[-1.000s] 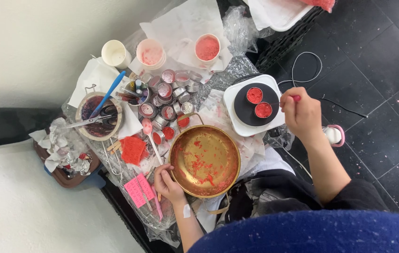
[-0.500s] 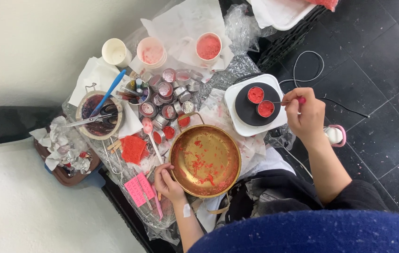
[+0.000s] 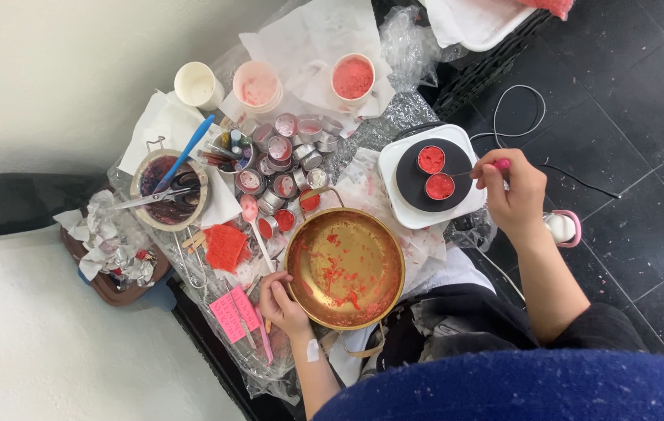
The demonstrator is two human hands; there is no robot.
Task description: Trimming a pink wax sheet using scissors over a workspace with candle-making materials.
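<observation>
My right hand (image 3: pixel 513 193) grips a thin stirring tool with a pink end (image 3: pixel 501 164); its tip reaches into the nearer of two small round tins of red wax (image 3: pixel 439 186) on a black hot plate in a white frame (image 3: pixel 458 139). The second tin (image 3: pixel 430 159) sits just behind it. My left hand (image 3: pixel 281 302) rests on the left rim of a gold metal bowl (image 3: pixel 345 267) smeared with red wax, fingers curled against the rim.
Several small tins (image 3: pixel 281 168) cluster behind the bowl. Paper cups (image 3: pixel 352 77) of pink and red granules stand at the back. A dish with scissors and a blue stick (image 3: pixel 167 189), a pink spoon (image 3: pixel 250 214), crumpled tissue (image 3: pixel 108 242) and a cable (image 3: pixel 515 105) lie around.
My right hand has shifted slightly right and down with the tool while stirring in the nearer tin. My left hand has stayed at the bowl's rim.
</observation>
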